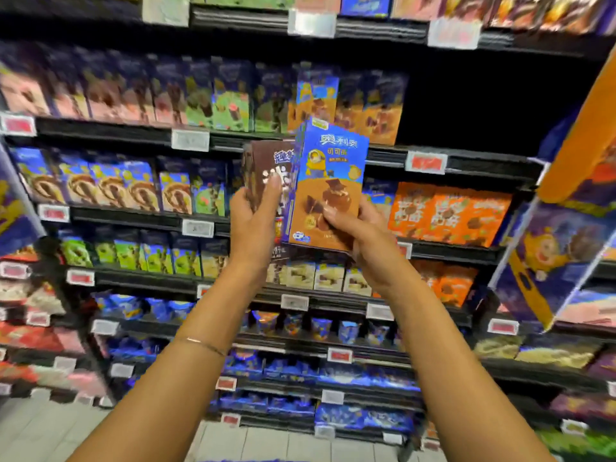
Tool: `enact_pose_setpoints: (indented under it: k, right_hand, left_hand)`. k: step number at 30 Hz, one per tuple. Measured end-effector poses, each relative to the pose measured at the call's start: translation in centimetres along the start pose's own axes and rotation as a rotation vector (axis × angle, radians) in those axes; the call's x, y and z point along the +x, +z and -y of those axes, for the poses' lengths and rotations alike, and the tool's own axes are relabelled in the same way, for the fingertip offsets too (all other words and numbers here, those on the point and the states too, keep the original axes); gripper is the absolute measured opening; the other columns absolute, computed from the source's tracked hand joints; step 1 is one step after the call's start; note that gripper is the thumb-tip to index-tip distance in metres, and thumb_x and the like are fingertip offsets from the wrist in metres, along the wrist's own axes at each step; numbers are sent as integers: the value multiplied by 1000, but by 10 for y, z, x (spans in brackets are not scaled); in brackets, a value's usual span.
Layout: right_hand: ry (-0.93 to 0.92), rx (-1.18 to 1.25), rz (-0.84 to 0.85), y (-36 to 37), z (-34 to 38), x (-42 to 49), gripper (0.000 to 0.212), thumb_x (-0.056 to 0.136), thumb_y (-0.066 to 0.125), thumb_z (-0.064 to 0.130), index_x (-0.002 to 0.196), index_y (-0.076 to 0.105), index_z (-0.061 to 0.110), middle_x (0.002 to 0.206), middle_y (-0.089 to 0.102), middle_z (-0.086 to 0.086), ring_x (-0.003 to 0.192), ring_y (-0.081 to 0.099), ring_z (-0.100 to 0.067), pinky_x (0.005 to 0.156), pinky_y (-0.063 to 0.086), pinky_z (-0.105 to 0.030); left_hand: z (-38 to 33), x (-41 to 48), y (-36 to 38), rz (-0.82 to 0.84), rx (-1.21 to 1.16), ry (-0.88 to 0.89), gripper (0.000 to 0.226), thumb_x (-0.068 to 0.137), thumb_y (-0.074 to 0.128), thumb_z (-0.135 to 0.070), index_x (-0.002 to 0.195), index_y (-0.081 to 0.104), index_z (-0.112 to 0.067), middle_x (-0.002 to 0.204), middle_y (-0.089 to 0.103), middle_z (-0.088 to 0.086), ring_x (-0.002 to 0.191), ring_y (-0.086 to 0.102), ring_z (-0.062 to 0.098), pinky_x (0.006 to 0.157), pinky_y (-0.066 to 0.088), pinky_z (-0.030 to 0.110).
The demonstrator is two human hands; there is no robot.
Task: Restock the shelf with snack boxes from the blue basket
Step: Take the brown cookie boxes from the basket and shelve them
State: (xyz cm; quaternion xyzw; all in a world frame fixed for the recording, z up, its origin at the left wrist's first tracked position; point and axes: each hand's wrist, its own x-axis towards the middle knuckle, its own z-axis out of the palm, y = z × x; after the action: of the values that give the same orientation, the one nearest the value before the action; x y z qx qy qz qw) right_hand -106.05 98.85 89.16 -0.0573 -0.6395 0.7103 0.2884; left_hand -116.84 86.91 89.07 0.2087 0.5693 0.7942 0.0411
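Tall black metal shelving [133, 131] fills the far side, every tier packed with snack cartons, all blurred.

On the second tier from the top, a row of blue-and-orange cartons [370, 108] stops at a dark unfilled gap [483, 105] to its right. That gap is probably where your box belongs.

The blue-and-orange cardboard snack box with the yellow cartoon figure [328, 185] is raised near you, upright with a slight tilt. The dark brown cardboard box [263, 168] sits just left of it, partly tucked behind.

Your right hand [360, 235] has its grip clamped on the blue box's lower right corner. Your left hand [255, 218] is wrapped round the brown box, thumb on the front.

Handling, as a judgement: these look light, with stiff walls and a glossy print that may slide. The corners would dent and the biscuits inside would break if squeezed. Hold across the narrow sides at mid-height, not by one corner.

The blue basket can't be made out.
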Motion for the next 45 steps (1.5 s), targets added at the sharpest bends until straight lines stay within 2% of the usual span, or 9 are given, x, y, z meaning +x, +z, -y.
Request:
enact_pose_setpoints:
  k: [4,7,14,16,19,23,28,35,45]
  right_hand:
    - [-51,-20,-20,-15,23,37,48,84,76,15,128,59,3,103,76,-3,91,73,-16,84,59,-34]
    - [-88,-56,-181,-38,39,70,32,93,70,13,124,63,8,100,77,0,85,74,-11,68,60,-29]
    - [-227,-388,-538,-82,40,151,48,83,83,22,121,54,15,103,67,5,79,68,7,64,54,-16]
    - [-276,-519,-559,-87,40,177,55,79,84,28,123,53,19,113,66,3,95,67,-1,78,55,-22]
    - [-297,-634,-572,-94,35,209,56,78,84,33,122,50,26,124,62,-3,108,64,-14,93,56,-36]
    - [-296,-643,-598,-108,25,238,53,76,80,51,117,56,27,120,65,1,100,65,-11,82,55,-30]
    - [-365,-621,-611,-110,31,254,46,72,78,59,105,52,40,95,60,25,81,60,14,61,41,-6]
    - [-344,-793,-589,-114,25,273,49,78,79,51,111,49,33,118,60,4,97,63,-10,75,53,-31]
    - [-325,-958,-660,-112,20,278,59,74,76,63,100,35,29,100,42,9,79,48,-12,51,24,-22]
  left_hand:
    - [-18,32,14,9,40,47,66,96,67,-60,140,56,-11,130,70,2,119,69,19,109,52,51]
    - [-28,56,20,46,45,94,87,81,68,-72,141,55,-11,132,70,5,120,69,24,108,52,54]
    - [-22,95,30,149,2,88,93,76,66,-79,143,56,-16,135,69,5,122,69,28,105,54,57]
    - [-21,102,36,146,-28,65,95,75,67,-80,147,52,-19,141,66,4,128,66,28,108,52,57]
    - [-19,110,47,159,-35,77,67,84,67,-72,132,60,-26,129,73,3,116,73,26,99,59,54]
    - [-21,122,59,150,-73,75,61,89,67,-63,133,62,-21,119,78,3,102,79,24,75,65,36]
    - [-24,133,71,114,-77,62,56,99,65,-55,137,59,-15,120,78,6,98,80,23,72,64,33]
    - [-27,136,98,152,-86,96,51,102,62,-49,138,61,-13,120,78,8,100,79,25,74,64,32]
    - [-21,148,118,161,-92,93,60,101,63,-52,144,55,-11,125,76,10,102,79,24,74,64,32]
